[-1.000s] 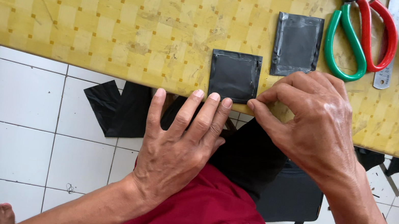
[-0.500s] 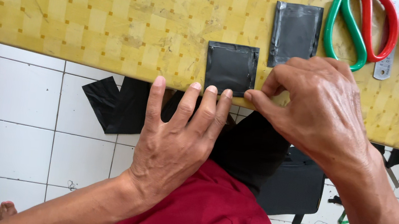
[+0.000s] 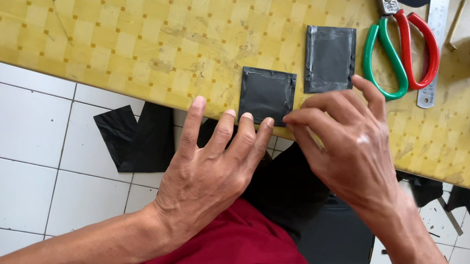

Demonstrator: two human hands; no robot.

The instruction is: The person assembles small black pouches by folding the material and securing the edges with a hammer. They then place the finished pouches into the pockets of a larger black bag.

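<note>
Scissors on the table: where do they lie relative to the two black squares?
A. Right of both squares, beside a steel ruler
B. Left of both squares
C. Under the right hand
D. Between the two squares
A: the scissors lie right of the upper square and lower square, with the ruler alongside; the right hand is below them, not over them.

Bare hands [image 3: 211, 171] and forearms — no sleeves — red garment [image 3: 237, 253] below.

black squares [image 3: 266, 95]: slightly glossy, leather-like, wrinkly
tabletop [image 3: 110, 19]: yellow woven-look covering, scuffed
scissors [image 3: 402, 48]: shiny plastic handles, metal pivot
floor [image 3: 21, 146]: white glossy tile
</note>
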